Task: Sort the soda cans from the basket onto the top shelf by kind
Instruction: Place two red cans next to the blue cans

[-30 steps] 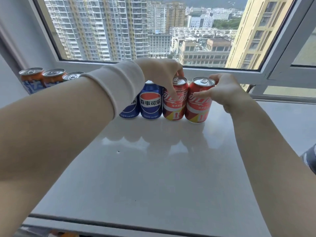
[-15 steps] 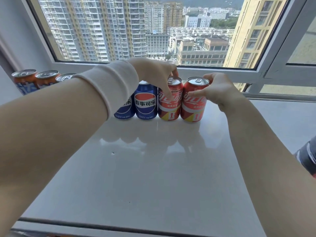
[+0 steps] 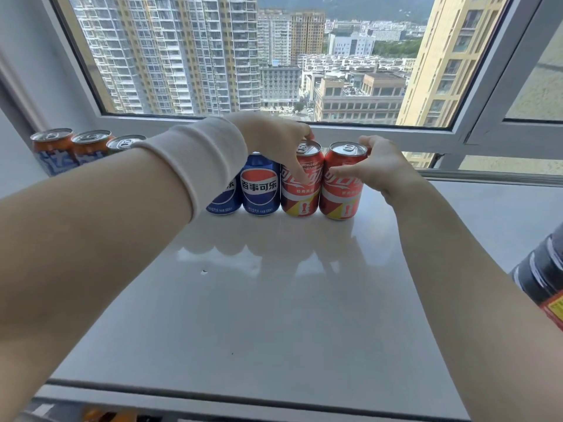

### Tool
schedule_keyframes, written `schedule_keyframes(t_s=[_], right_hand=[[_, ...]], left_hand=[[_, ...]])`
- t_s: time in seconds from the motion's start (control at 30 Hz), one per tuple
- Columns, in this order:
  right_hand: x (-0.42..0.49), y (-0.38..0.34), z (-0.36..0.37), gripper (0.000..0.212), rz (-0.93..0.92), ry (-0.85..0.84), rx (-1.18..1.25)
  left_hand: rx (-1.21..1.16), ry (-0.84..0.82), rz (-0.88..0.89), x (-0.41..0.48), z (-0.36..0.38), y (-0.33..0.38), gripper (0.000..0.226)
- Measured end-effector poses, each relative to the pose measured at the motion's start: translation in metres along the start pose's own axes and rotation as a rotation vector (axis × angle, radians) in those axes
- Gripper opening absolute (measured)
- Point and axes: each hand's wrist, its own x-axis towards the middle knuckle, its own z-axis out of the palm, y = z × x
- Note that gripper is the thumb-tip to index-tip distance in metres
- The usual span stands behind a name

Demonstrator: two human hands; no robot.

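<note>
On the window-side shelf [image 3: 274, 300], upright and touching, stand two cans. The left hand [image 3: 274, 138] clasps the left red can [image 3: 300, 194] and the right hand [image 3: 382, 170] seemingly clasps the right red can [image 3: 341, 197].

Both arms are stretched out ahead of me, forearms bare, a white cuff [image 3: 198, 159] round the left wrist. My left grip [image 3: 274, 138] arches over from above, thumb down the front of the left red can [image 3: 300, 193], a fingertip on its rim. My right grip [image 3: 380, 169] sits side-on, thumb across the right red can [image 3: 341, 196], fingers curled behind it.
</note>
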Motion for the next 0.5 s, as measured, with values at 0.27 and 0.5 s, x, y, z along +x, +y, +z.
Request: schedule_keyframes(t_s=[0.27, 0.5], right_hand=[[-0.009, -0.016, -0.001, 0.096, -0.031, 0.050, -0.027], [-0.057, -0.058, 0.010, 0.082, -0.196, 0.223, -0.223]], left_hand=[[0.028, 0.020, -0.004, -0.029, -0.024, -0.008, 0.088], [0.007, 0.102, -0.008, -0.085, -0.043, -0.040, 0.078]])
